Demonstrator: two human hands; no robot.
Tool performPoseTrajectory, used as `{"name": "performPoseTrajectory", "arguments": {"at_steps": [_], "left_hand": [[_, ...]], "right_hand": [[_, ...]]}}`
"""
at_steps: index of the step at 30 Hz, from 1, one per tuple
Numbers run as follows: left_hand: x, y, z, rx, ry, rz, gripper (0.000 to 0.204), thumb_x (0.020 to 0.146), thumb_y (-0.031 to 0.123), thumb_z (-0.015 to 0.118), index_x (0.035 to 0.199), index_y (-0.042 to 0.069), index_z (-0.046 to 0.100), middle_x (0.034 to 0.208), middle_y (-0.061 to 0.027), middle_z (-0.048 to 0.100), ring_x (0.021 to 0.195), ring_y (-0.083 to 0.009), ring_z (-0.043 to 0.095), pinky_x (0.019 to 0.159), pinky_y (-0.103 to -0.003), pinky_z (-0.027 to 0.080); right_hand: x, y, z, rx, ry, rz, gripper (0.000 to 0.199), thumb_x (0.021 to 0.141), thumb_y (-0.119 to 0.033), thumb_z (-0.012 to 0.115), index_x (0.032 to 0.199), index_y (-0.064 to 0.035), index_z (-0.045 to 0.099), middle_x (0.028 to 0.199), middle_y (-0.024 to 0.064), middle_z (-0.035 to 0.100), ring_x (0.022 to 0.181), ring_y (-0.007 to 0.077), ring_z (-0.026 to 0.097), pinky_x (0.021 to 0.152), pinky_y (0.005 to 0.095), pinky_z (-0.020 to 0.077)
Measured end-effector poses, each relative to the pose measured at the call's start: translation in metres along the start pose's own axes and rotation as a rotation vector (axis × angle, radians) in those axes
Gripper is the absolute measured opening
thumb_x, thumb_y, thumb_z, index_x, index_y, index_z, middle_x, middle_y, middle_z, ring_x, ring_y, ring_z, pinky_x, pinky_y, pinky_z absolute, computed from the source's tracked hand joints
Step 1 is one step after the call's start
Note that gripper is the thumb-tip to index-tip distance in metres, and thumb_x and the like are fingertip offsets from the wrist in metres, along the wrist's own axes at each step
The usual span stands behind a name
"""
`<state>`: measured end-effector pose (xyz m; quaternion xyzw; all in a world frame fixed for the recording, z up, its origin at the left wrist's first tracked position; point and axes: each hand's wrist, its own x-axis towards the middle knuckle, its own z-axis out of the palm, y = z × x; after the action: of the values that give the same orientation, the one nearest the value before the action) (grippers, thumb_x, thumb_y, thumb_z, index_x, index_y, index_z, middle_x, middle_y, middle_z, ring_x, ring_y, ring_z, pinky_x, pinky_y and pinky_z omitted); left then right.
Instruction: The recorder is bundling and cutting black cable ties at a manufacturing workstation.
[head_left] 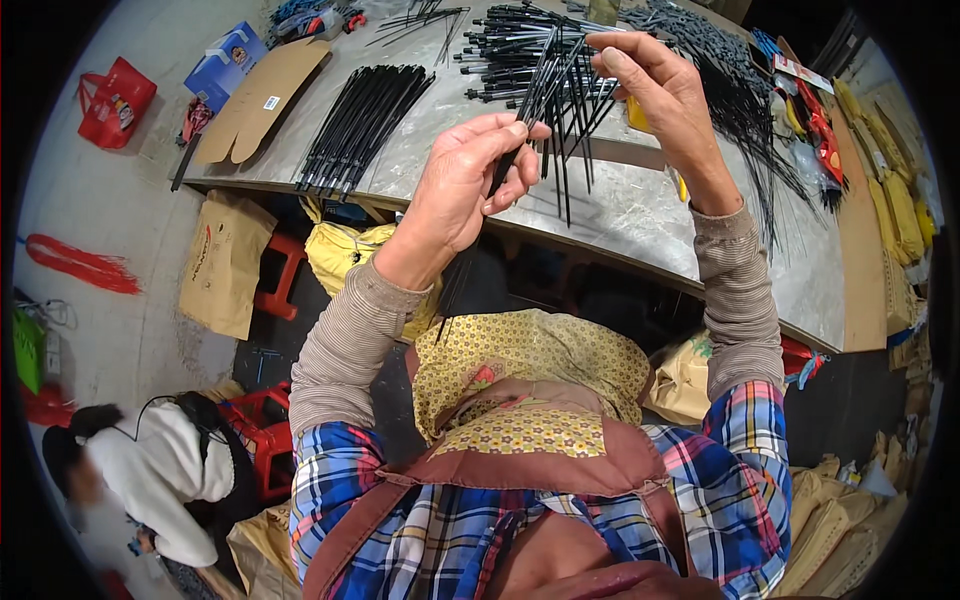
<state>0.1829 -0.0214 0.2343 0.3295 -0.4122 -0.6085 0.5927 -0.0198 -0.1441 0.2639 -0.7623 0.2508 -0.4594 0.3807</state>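
Note:
My left hand [475, 170] is closed around a bunch of thin black rods [545, 95], which fan out above the table's near part. Thumb and fingertips press on the rods, and some long ends hang below the hand. At the upper right of the bunch, my right hand [660, 90] has its thumb and forefinger brought together in a pinch. What sits between those fingertips is too small to make out. Beyond the hands lies a pile of black rods with pale sections [490, 50]. A neat row of black rods [365, 125] rests to the left.
The grey table [640, 215] carries a heap of grey pieces [690, 30] at the far right and a cardboard sheet [262, 105] at its left end. A red stool [262, 435] and another person [165, 470] are at lower left. Paper sacks [225, 265] stand below.

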Motion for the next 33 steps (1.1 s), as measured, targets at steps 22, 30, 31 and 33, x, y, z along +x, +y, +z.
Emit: {"name": "performPoseTrajectory", "arguments": {"at_steps": [22,30,31,33], "left_hand": [[-0.010,0.010,0.017,0.038,-0.062,-0.031,0.027,0.102,0.014,0.053,0.110,-0.009,0.064,0.072,-0.0081,0.063,0.046,-0.0052,0.038,0.038,-0.016,0.024],[-0.008,0.029,0.014,0.099,-0.120,-0.005,0.034,0.104,0.018,0.049,0.112,-0.011,0.063,0.072,-0.0088,0.062,0.046,-0.0055,0.038,0.039,-0.015,0.024],[-0.007,0.028,0.013,0.102,-0.118,-0.006,0.034,0.104,0.018,0.049,0.112,-0.011,0.063,0.072,-0.0088,0.062,0.046,-0.0055,0.038,0.039,-0.015,0.024],[-0.005,0.025,0.013,0.101,-0.109,-0.010,0.036,0.105,0.020,0.048,0.113,-0.012,0.063,0.073,-0.0097,0.063,0.045,-0.0059,0.038,0.039,-0.016,0.025]], "right_hand": [[0.003,-0.005,0.010,0.147,-0.111,-0.207,0.035,0.104,-0.031,0.056,0.119,-0.0019,0.068,0.106,0.0098,0.071,0.098,0.0160,0.065,0.085,0.0264,0.0490],[-0.003,0.028,-0.017,0.004,0.387,-0.171,0.032,0.106,-0.026,0.053,0.112,0.0038,0.065,0.090,0.0072,0.068,0.082,0.0116,0.063,0.074,0.0230,0.0510],[-0.007,0.027,-0.014,0.008,0.388,-0.171,0.032,0.106,-0.026,0.053,0.112,0.0038,0.065,0.090,0.0072,0.068,0.082,0.0116,0.063,0.074,0.0230,0.0510],[-0.025,0.017,-0.009,-0.243,0.472,-0.303,0.033,0.106,-0.028,0.053,0.114,0.0011,0.067,0.096,0.0091,0.070,0.088,0.0143,0.064,0.081,0.0266,0.0504]]}}
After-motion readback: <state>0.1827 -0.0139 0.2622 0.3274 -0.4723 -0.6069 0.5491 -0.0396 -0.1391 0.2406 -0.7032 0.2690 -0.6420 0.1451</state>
